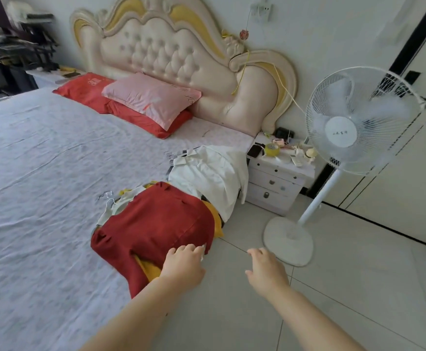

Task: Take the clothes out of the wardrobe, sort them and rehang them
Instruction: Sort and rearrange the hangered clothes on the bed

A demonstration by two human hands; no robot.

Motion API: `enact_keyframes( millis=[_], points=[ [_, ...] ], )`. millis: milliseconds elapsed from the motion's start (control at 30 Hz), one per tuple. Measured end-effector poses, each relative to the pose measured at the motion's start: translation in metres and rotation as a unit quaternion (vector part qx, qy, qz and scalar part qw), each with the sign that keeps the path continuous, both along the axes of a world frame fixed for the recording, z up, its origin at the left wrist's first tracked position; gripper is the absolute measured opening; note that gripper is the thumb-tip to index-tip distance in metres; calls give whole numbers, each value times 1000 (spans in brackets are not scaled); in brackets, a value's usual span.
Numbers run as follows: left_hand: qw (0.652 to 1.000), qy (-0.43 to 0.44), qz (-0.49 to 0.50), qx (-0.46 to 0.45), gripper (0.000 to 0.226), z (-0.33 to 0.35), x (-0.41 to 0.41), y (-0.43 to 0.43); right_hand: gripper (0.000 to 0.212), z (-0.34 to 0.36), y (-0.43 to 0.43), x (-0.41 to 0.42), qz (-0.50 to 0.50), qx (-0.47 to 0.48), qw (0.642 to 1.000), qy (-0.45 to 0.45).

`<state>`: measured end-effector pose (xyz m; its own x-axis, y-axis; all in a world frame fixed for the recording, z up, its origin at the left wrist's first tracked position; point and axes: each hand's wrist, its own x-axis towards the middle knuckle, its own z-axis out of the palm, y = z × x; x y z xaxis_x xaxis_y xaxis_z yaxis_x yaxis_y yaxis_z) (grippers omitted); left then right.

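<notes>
Bed [42, 148]: L hand [182, 262] touches red top [153, 224].

A yellow top [217, 222] hides mostly under the red top [156, 224]. Only the hooks of the hangers [106, 196] poke out. The fan blades [384, 107] are a blur. The little things on the nightstand [272, 184] are too small to tell. The shelf [21, 34] is blurry.

Bed [42, 173]; pillows [151, 97]; fan [359, 122]; nightstand [278, 183]

Clothes [156, 219] on bed [42, 173] edge, pillows [151, 100] behind by headboard [169, 51], nightstand [275, 183] right of bed, fan [359, 122] beside it
</notes>
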<state>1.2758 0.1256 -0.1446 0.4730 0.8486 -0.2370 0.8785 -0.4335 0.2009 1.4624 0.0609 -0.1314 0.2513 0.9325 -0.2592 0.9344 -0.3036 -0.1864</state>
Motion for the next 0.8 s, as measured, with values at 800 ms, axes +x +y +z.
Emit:
enact_keyframes(
  millis=[800],
  points=[
    [987, -2, 154, -40, 49, -9, 197, 356, 45, -7, 426, 209, 183, -36, 982, 5]
  ],
)
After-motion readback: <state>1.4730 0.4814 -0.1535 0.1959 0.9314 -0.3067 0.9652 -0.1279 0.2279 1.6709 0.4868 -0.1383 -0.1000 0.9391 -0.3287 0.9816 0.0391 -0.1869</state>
